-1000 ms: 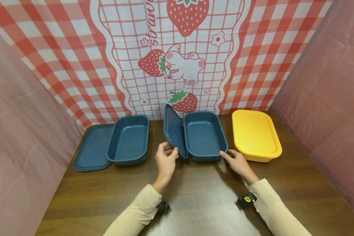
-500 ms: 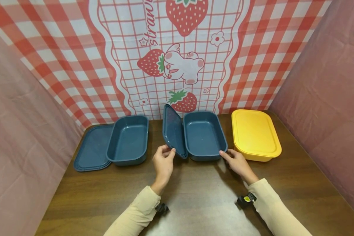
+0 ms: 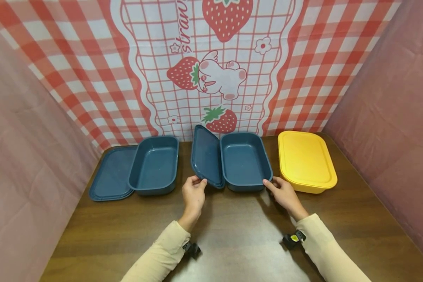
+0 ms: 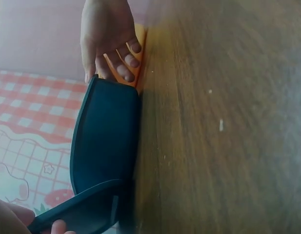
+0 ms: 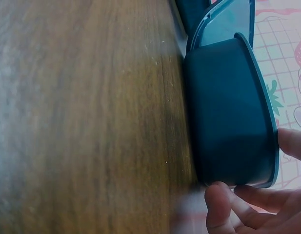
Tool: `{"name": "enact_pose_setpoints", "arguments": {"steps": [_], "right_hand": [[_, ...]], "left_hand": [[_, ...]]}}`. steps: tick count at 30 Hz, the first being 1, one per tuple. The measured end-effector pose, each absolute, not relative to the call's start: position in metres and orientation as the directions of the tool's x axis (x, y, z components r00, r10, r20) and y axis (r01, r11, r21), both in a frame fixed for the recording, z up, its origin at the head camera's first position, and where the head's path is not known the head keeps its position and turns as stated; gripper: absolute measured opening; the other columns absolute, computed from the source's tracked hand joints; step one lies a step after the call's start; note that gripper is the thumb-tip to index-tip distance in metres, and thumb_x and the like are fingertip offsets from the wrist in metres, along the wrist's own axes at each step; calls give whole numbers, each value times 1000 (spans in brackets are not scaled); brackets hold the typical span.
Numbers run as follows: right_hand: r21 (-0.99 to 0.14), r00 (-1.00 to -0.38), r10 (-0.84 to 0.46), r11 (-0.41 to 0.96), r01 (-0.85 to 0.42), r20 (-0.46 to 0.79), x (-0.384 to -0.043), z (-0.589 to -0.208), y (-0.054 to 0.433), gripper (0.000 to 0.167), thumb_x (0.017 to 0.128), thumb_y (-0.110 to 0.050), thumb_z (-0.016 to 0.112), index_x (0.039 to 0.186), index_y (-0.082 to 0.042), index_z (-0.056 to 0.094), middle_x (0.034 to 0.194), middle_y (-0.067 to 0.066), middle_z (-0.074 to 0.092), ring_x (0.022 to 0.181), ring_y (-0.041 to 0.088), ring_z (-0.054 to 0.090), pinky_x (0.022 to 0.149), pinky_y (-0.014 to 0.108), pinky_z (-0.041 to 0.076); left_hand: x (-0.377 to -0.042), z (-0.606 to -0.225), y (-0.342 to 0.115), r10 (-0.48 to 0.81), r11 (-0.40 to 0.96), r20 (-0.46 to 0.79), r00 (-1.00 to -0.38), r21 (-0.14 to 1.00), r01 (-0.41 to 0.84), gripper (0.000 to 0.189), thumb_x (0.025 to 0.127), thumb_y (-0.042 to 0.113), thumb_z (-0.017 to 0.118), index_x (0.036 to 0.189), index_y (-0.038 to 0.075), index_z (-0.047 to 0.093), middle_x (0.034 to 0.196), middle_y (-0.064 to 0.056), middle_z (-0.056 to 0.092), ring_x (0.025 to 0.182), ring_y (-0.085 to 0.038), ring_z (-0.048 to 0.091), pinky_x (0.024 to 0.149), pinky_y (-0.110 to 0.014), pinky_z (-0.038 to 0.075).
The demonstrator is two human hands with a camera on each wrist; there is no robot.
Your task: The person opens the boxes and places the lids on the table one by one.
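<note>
In the head view a blue lid point(image 3: 207, 156) leans tilted beside an uncovered blue food container point(image 3: 246, 162). My left hand point(image 3: 193, 196) pinches the lid's near left corner between thumb and fingers. The lid's lower right edge stands low, along the container's left side. At the container's near right corner my right hand point(image 3: 283, 196) rests, thumb at the rim and fingers along the outer wall. The right wrist view shows those fingertips point(image 5: 218, 195) against the wall of the container. From the left wrist the raised lid point(image 4: 82, 212) overlaps the container's end.
To the left, a second uncovered blue container point(image 3: 154, 166) overlaps a flat blue lid point(image 3: 109, 176) on the wooden table point(image 3: 232, 235). A yellow lidded container point(image 3: 307, 160) stands close by my right hand. A strawberry-print cloth point(image 3: 215, 74) hangs behind.
My left hand has moved slightly left and down, tipping the lid further over to the left. The right hand has stayed at the container's corner.
</note>
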State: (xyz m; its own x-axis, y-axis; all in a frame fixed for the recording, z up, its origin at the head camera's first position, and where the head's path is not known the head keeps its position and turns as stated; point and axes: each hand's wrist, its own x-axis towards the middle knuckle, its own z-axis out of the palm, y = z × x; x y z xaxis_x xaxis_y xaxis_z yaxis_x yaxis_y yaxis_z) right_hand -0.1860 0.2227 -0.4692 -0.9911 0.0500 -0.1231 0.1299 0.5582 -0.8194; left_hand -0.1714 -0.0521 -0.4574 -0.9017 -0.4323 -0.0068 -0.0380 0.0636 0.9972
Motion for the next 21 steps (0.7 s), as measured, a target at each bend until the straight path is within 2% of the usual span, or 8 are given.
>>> {"name": "enact_pose_setpoints", "arguments": {"steps": [7, 14, 21], "right_hand": [[-824, -990, 71, 549, 140, -121, -185, -469, 223, 61, 96, -43, 57, 130, 7, 52, 92, 16, 64, 72, 12, 55, 59, 24, 46], [-829, -988, 86, 538, 154, -128, -184, -471, 224, 60, 96, -44, 57, 131, 5, 52, 96, 17, 66, 73, 11, 56, 60, 23, 46], [-848, -990, 77, 511, 138, -115, -185, -469, 220, 50, 98, -36, 57, 129, 3, 53, 86, 15, 63, 70, 14, 57, 57, 24, 46]], "left_hand": [[-172, -458, -52, -417, -6, -62, -907, 998, -65, 19, 89, 0, 65, 106, -8, 63, 97, -22, 69, 82, -16, 66, 78, -30, 56], [-173, -462, -54, -393, -70, -93, -915, 995, -70, 18, 91, -2, 60, 107, -11, 60, 93, -21, 67, 73, -10, 64, 79, -37, 57], [-174, -465, -56, -365, -152, -161, -917, 982, -112, 20, 94, 0, 58, 111, -11, 56, 99, -25, 67, 73, -9, 64, 81, -36, 57]]}}
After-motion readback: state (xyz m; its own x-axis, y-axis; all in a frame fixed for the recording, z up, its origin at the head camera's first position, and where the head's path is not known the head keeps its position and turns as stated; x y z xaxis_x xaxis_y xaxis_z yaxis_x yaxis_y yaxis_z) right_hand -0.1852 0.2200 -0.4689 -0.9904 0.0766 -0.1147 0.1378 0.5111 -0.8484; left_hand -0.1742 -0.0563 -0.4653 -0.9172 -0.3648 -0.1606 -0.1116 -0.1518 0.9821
